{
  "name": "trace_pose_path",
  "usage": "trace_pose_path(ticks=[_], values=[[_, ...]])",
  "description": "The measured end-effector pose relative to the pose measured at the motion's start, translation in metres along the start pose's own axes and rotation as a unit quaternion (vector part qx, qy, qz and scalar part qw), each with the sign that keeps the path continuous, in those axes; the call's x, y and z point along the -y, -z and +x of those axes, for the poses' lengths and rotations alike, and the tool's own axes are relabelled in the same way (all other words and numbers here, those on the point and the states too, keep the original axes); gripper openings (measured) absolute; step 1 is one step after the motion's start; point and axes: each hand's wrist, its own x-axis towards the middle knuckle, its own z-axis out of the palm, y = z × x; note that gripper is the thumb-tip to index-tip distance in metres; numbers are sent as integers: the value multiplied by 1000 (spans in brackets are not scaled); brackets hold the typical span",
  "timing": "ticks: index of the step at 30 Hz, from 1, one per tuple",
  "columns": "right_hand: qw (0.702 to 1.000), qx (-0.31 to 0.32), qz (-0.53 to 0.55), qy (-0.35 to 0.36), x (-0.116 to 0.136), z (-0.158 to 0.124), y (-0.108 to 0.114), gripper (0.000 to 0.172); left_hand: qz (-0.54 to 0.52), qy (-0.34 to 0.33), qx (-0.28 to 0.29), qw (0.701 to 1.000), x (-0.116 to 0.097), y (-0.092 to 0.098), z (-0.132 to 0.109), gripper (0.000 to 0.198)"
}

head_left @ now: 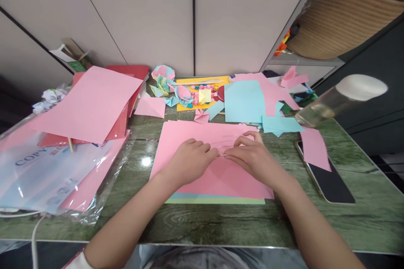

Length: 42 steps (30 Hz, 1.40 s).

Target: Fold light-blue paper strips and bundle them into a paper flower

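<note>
A stack of pink sheets (217, 185), with blue and green edges showing beneath, lies in front of me. Over its middle my left hand (194, 160) is closed, thumb and forefinger pinched on one end of a tiny thin item (222, 155). From the other side my right hand (252, 155) pinches the same item between thumb and forefinger, its other fingers bent above. The item is too small to name. Faint lines cross the pink paper just behind the fingertips.
Behind the stack are folded paper flowers (163, 80), a yellow sheet (184, 105) with small balls, and blue paper (243, 103). A phone (331, 180) and a clear bottle (334, 103) stand right; plastic-wrapped paper (53, 172) lies left.
</note>
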Motion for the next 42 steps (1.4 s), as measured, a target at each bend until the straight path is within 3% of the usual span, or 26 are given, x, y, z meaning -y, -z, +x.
trace_pose_path(ticks=[9, 15, 34, 42], values=[[1000, 8, -18, 6, 4, 1, -6, 21, -34, 22, -7, 999, -9, -5, 2, 27], [1000, 11, -12, 13, 5, -1, -4, 21, -2, -5, -21, 1000, -11, -13, 3, 17], [1000, 8, -17, 13, 0, -1, 3, 21, 2, 21, -20, 1000, -8, 0, 1, 28], [1000, -24, -2, -11, -15, -4, 7, 20, -11, 40, -20, 999, -1, 3, 1, 32]])
